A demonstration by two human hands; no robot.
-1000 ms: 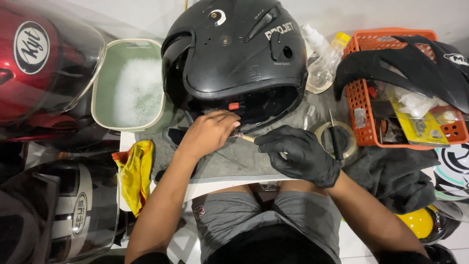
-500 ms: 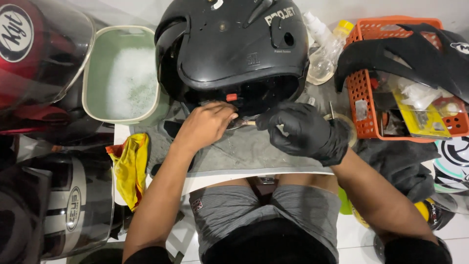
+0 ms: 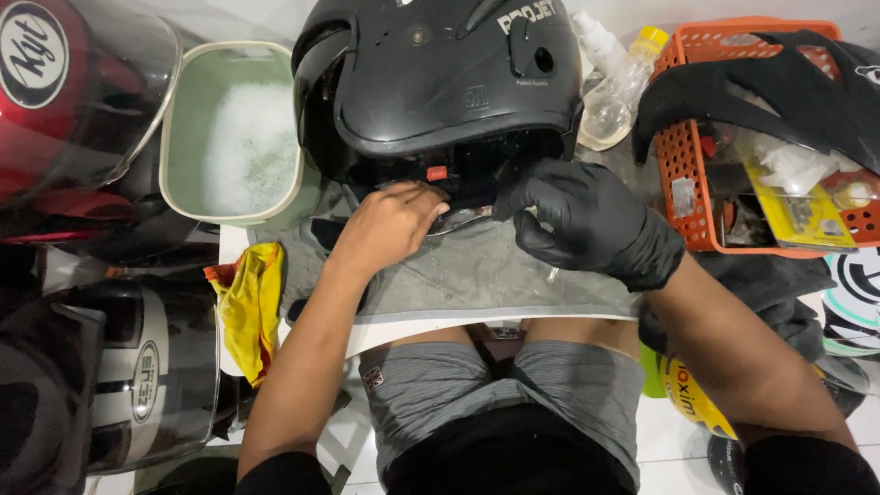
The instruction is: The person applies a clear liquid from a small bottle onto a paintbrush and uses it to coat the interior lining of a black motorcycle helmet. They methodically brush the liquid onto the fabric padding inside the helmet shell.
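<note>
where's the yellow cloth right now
In the head view the yellow cloth lies crumpled at the left, just outside the bare left forearm, below the green tub of soapy water and beside the grey towel.

Black helmet (image 3: pixel 440 82), grey towel (image 3: pixel 486 275), orange basket (image 3: pixel 683 174), yellow cloth (image 3: pixel 249 307), pale green tub (image 3: pixel 179 137) of white foam, seemingly black-gloved right hand (image 3: pixel 587 220).

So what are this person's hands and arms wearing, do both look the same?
No. The left hand is bare, with no glove, ring or watch visible. The right hand wears a snug, slightly shiny black disposable glove that ends at the wrist. Both forearms are uncovered; black short sleeves show only near the picture's bottom edge.
</note>
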